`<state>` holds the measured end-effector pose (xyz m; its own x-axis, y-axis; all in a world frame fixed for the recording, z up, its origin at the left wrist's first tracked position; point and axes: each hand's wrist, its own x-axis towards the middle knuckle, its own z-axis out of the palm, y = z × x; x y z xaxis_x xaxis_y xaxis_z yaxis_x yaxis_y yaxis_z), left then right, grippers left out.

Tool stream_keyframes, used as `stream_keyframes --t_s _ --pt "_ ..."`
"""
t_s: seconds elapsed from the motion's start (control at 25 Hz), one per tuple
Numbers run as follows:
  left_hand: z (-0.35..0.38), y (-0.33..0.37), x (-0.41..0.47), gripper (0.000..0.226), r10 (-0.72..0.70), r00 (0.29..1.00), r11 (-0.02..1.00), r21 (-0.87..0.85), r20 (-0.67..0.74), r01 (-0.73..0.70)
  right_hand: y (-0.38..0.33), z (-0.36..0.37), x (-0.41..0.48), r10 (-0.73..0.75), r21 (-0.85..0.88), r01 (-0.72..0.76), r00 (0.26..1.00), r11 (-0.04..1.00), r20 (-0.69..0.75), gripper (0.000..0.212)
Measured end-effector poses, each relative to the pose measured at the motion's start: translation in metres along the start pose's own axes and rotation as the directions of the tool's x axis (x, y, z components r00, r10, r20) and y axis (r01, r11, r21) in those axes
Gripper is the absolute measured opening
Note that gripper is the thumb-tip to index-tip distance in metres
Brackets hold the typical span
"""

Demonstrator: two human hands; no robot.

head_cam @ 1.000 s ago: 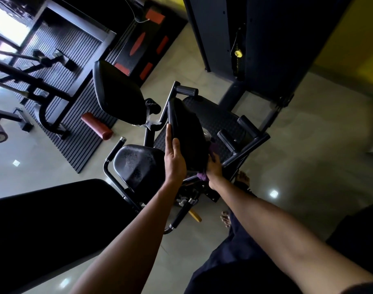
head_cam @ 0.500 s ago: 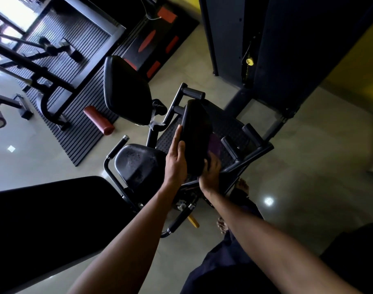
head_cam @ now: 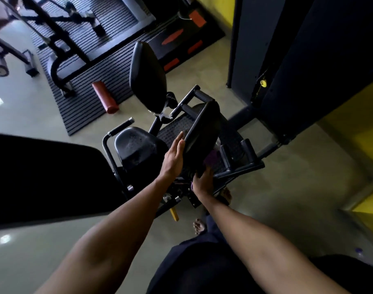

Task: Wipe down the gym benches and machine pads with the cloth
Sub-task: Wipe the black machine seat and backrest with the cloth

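Brace pad edge with flat, straight-fingered left hand, as shown. Press cloth, likely soft and limp, on pad's right face under right hand; finger curl hidden, cannot tell.

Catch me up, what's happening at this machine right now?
A person is wiping the machine's upright black pad. The left hand lies flat against the pad's left side, fingers straight. The right hand is at the pad's lower right edge with the purple cloth. Its fingers are mostly hidden, so its grip is unclear.
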<state>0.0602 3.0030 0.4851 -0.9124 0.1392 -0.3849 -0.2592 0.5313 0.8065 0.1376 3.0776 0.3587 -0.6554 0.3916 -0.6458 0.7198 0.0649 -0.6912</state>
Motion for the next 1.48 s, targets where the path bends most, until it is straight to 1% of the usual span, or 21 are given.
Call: stream_keyframes --t_s 0.08,0.16,0.2,0.28,0.36,0.4,0.48,0.6,0.72,0.84,1.0,1.04,1.08,1.16,1.2,1.24,1.32,1.36,1.4,1.48 --pt "-0.003 -0.016 -0.016 0.050 -0.054 0.998 0.996 -0.068 -0.035 0.052 -0.010 -0.012 -0.023 -0.047 -0.104 0.046 0.999 0.994 -0.004 0.053" --pt "-0.007 -0.040 -0.036 0.049 -0.127 0.989 0.984 -0.133 -0.082 0.115 -0.007 -0.019 -0.038 -0.098 -0.141 0.107 0.993 0.984 0.069 0.054" --pt "-0.008 -0.053 -0.046 0.049 -0.173 0.980 0.976 -0.152 -0.100 0.157 -0.006 -0.021 -0.045 -0.101 -0.126 0.115 0.989 0.985 0.112 0.054" --pt "-0.009 -0.080 -0.067 0.047 -0.285 0.947 0.948 -0.188 -0.147 0.256 -0.006 -0.017 -0.057 -0.080 -0.113 0.106 0.975 0.988 0.209 0.051" --pt "-0.010 -0.102 -0.085 0.046 -0.379 0.910 0.919 -0.189 -0.169 0.347 0.000 -0.009 -0.059 -0.095 -0.183 0.143 0.963 0.973 0.251 0.046" --pt "-0.010 -0.112 -0.092 0.046 -0.414 0.893 0.906 -0.181 -0.176 0.384 0.000 -0.005 -0.060 -0.114 -0.261 0.187 0.956 0.947 0.269 0.045" --pt "-0.012 -0.133 -0.106 0.044 -0.479 0.858 0.875 -0.179 -0.185 0.450 -0.003 0.005 -0.062 -0.138 -0.423 0.283 0.930 0.861 0.341 0.048" --pt "-0.016 -0.149 -0.117 0.044 -0.527 0.822 0.849 -0.186 -0.216 0.495 -0.010 0.018 -0.061 -0.125 -0.537 0.402 0.870 0.741 0.478 0.047" --pt "-0.024 -0.157 -0.114 0.045 -0.585 0.758 0.809 -0.277 -0.288 0.518 -0.023 0.039 -0.053 -0.140 -0.566 0.556 0.778 0.609 0.613 0.047" --pt "-0.028 -0.171 -0.102 0.045 -0.625 0.707 0.777 -0.351 -0.329 0.523 -0.031 0.065 -0.036 -0.167 -0.544 0.699 0.672 0.465 0.721 0.046" --pt "-0.025 -0.205 -0.074 0.044 -0.663 0.649 0.742 -0.448 -0.374 0.499 -0.028 0.099 -0.006 -0.291 -0.480 0.823 0.559 0.302 0.776 0.050" --pt "-0.024 -0.220 -0.065 0.044 -0.676 0.634 0.729 -0.469 -0.377 0.499 -0.024 0.111 0.002 -0.304 -0.489 0.838 0.544 0.240 0.782 0.052" --pt "-0.023 -0.235 -0.056 0.045 -0.683 0.624 0.723 -0.479 -0.381 0.499 -0.017 0.121 0.013 -0.313 -0.511 0.846 0.531 0.150 0.787 0.055" --pt "-0.017 -0.263 -0.038 0.047 -0.699 0.598 0.709 -0.492 -0.393 0.505 0.000 0.139 0.034 -0.312 -0.526 0.845 0.476 -0.096 0.822 0.063" --pt "-0.015 -0.273 -0.032 0.049 -0.702 0.586 0.707 -0.492 -0.405 0.508 0.010 0.144 0.042 -0.315 -0.498 0.846 0.428 -0.191 0.847 0.065" --pt "-0.014 -0.282 -0.027 0.049 -0.701 0.579 0.709 -0.492 -0.416 0.505 0.022 0.149 0.051 -0.334 -0.455 0.850 0.362 -0.265 0.870 0.064" --pt "-0.008 -0.296 -0.022 0.050 -0.685 0.575 0.725 -0.495 -0.447 0.479 0.039 0.158 0.062 -0.378 -0.351 0.856 0.203 -0.380 0.903 0.058" --pt "-0.005 -0.303 -0.021 0.050 -0.680 0.574 0.730 -0.498 -0.456 0.468 0.040 0.169 0.064 -0.396 -0.309 0.854 0.135 -0.418 0.908 0.055" --pt "-0.004 -0.307 -0.020 0.050 -0.682 0.568 0.728 -0.502 -0.461 0.467 0.037 0.183 0.066 -0.400 -0.274 0.857 0.088 -0.437 0.912 0.052" --pt "0.000 -0.313 -0.017 0.050 -0.694 0.548 0.716 -0.525 -0.468 0.460 0.023 0.212 0.069 -0.354 -0.211 0.866 0.042 -0.454 0.934 0.049"
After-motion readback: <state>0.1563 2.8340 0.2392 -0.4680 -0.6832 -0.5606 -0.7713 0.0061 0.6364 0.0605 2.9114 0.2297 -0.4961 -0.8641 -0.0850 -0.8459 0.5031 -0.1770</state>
